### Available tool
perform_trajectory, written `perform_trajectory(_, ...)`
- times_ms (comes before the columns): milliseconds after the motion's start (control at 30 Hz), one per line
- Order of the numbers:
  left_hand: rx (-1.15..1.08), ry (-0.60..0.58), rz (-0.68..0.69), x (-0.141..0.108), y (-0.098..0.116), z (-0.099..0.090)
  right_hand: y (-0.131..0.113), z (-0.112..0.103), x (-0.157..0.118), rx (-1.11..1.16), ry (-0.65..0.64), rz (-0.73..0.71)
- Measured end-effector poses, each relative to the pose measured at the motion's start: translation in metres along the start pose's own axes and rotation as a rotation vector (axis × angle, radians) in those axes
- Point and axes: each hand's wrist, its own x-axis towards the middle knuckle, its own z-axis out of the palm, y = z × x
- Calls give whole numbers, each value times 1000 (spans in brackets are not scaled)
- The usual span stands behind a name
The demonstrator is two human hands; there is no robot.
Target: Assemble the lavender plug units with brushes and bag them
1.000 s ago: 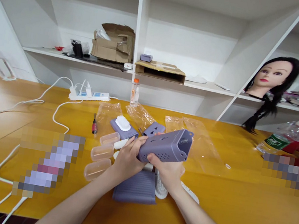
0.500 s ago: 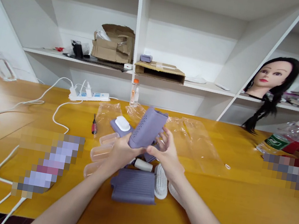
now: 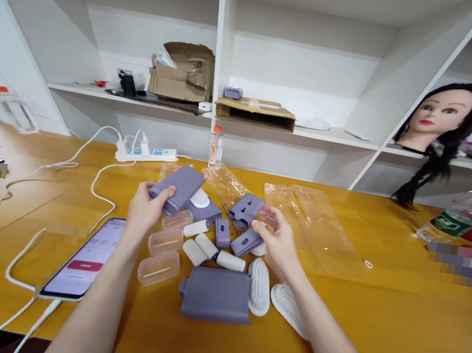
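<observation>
My left hand [image 3: 149, 204] is closed around a purple plastic housing [image 3: 182, 188], holding it tilted above the table. My right hand [image 3: 277, 235] has its thumb and fingers apart. Its fingertips are at the right edge of a purple part with keyhole slots [image 3: 246, 210]; whether they touch it I cannot tell. Below lie a purple slotted cap [image 3: 247, 243] and a small purple block [image 3: 222, 233]. White rounded pieces [image 3: 231, 261], a ribbed purple panel [image 3: 217, 295] and white bristled oval pads [image 3: 259, 287] lie nearer me. Behind the left hand's housing, a white oval piece [image 3: 200, 198] rests on another purple part [image 3: 207, 213].
Clear oval trays [image 3: 159, 267] line the left of the parts. A phone [image 3: 86, 260] on a white cable lies farther left. Clear plastic bags [image 3: 322, 228], a small orange-capped bottle [image 3: 215, 150] and a power strip [image 3: 147, 155] are farther back. A large bottle [image 3: 450, 217] stands right.
My hands have parted. The left has carried the purple housing leftward and turned it; the right has come off it, over the slotted parts. The view has shifted slightly.
</observation>
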Motion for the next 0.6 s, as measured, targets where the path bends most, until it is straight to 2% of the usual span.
perform_trajectory(167,-202,118,-120,13,-4,-4,-5,-3,3,9,-7,16)
perform_trajectory(267,-322,95,-154,3,5,3,-11,-3,2,55,-14,47)
perform_trajectory(333,-420,8,-159,-14,16,11,-17,0,-2,149,-66,111)
perform_trajectory(400,-638,-189,-199,-38,28,21,-26,5,-6,246,-149,191)
perform_trajectory(467,-724,-366,-243,-65,39,31,-34,10,-12,288,-205,244)
perform_trajectory(533,-718,-531,-268,-89,48,39,-42,15,-16,271,-188,261)
perform_trajectory(600,-684,-611,-263,-107,52,44,-45,18,-19,262,-128,263)
